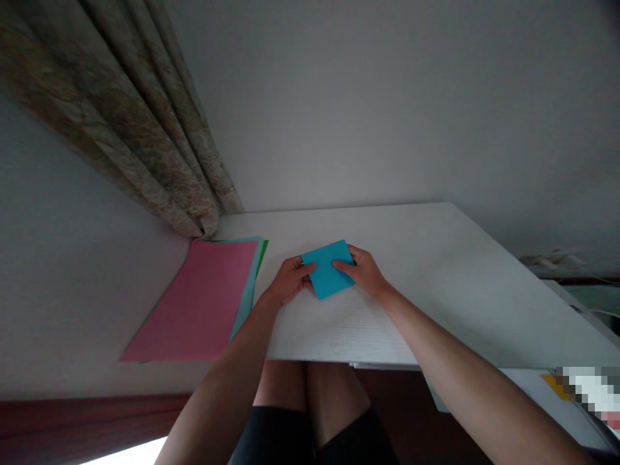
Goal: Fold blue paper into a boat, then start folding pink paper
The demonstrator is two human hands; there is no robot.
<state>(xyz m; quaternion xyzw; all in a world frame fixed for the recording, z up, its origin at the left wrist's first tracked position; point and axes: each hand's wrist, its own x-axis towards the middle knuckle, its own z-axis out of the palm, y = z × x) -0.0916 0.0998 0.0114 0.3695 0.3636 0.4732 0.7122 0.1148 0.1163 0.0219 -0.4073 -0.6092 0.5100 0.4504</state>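
A blue piece of paper point(327, 274), roughly square and apparently folded, is held tilted just above the white desk. My left hand point(292, 278) grips its left edge, thumb on top and fingers underneath. At the opposite edge, my right hand point(362, 268) pinches the paper the same way, its thumb lying on the upper face. Most of the fingertips are hidden behind the paper. To the left of my left hand lies a stack of coloured sheets with a pink sheet point(194, 300) on top; light blue and green edges show beneath it.
The white desk point(411, 258) meets a pale wall at the back. A patterned curtain point(159, 129) hangs down to the desk's far left corner. Beyond the right edge, a lower white surface point(527, 387) carries a yellow item point(557, 386). My legs are under the front edge.
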